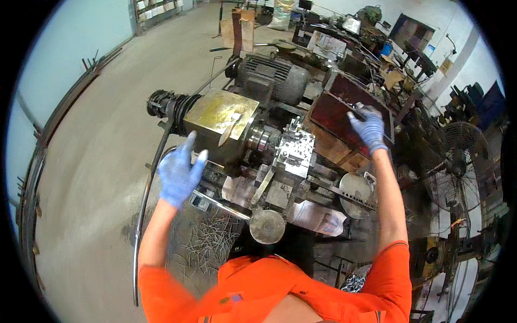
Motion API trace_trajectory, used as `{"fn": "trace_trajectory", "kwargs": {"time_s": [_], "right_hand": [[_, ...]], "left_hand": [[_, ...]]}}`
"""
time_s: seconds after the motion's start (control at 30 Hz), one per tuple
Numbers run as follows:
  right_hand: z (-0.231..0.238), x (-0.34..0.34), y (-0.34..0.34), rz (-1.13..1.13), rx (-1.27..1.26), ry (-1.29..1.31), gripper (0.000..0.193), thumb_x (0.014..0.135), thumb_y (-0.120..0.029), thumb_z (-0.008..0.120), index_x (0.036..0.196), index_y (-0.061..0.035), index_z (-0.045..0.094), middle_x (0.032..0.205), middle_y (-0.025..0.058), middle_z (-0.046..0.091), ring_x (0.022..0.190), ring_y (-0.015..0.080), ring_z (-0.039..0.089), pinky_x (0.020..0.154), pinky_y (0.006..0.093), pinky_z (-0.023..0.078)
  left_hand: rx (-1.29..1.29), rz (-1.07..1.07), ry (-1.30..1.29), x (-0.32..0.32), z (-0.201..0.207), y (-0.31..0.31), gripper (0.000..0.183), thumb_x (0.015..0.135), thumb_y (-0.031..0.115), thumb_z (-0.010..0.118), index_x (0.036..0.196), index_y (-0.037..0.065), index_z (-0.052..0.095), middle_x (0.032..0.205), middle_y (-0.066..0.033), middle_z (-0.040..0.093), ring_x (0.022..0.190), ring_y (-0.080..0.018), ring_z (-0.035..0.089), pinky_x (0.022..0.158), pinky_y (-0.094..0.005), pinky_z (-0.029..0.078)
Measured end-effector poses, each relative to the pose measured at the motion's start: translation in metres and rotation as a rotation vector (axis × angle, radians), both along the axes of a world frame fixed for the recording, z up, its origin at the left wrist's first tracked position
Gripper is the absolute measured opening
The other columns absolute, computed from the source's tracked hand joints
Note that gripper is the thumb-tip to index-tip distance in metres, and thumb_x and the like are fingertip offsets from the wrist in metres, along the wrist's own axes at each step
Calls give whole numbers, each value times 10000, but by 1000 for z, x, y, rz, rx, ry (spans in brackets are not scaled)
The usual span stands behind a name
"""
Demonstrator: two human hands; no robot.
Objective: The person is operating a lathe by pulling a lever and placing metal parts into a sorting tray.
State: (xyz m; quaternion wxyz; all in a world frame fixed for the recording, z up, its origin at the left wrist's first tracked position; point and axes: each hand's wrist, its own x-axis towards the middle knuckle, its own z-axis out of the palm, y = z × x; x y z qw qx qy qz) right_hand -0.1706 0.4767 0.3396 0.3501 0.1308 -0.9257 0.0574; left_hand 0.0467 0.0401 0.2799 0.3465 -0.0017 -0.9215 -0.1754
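My left hand [180,173], in a blue glove, hovers beside the front of a yellow-stained metal machine housing [215,110]. Its fingers are spread and hold nothing. A brush with a wooden handle [226,133] lies on that housing. Over a dark red metal tray [336,105], my gloved right hand [370,131] has its fingers curled round a small metal part [357,106], mostly hidden by the fingers. Between the hands are a round chuck [259,138] and a metal slide block [296,153] strewn with chips.
Behind the housing sits a ribbed motor [272,78]. A round handwheel disc [267,226] is close to my body, with thin metal rods [207,245] scattered on the floor to its left. A long bar [142,215] slants down the left side. At the right stands a caged fan [455,164].
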Motion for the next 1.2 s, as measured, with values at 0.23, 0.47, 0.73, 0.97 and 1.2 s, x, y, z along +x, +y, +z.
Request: {"fn": "trace_trajectory", "kwargs": {"time_s": [0.23, 0.47, 0.73, 0.97, 1.2], "right_hand": [[-14, 72, -10, 207, -201, 23, 315, 674, -274, 747, 930, -105, 678, 1181, 182, 536, 1070, 339, 517, 917, 386, 421], [-96, 139, 30, 156, -305, -176, 255, 669, -165, 742, 883, -46, 672, 1085, 163, 590, 1010, 308, 558, 878, 357, 449], [-121, 189, 71, 104, -670, -378, 188, 688, -4, 689, 875, -22, 677, 1032, 131, 625, 945, 233, 599, 828, 304, 472], [-125, 207, 79, -9, -701, -396, 170, 721, -48, 689, 876, 18, 671, 925, 139, 662, 846, 187, 617, 783, 298, 468], [-139, 230, 116, -43, -728, -329, 162, 725, -57, 695, 865, 21, 669, 838, 118, 665, 827, 184, 617, 779, 294, 469]], "left_hand": [[-211, -4, -132, -56, -25, 23, 554, 816, 381, 578, 1254, 58, 471, 799, -151, 614, 633, -283, 605, 558, -393, 467], [-170, -133, 29, -57, -29, 21, 312, 872, 222, 506, 1131, 55, 555, 767, -138, 606, 616, -288, 591, 547, -396, 453], [-30, -359, -31, -37, -28, 90, 243, 862, 205, 513, 1053, 62, 564, 697, -128, 587, 619, -290, 592, 567, -399, 465], [-110, -351, -182, -62, -61, 102, 216, 836, 186, 538, 1003, 65, 603, 696, -136, 591, 620, -305, 586, 547, -406, 456], [-101, -296, 53, -32, -19, 80, 224, 826, 147, 561, 1025, 49, 593, 662, -126, 563, 587, -292, 565, 536, -400, 438]]}}
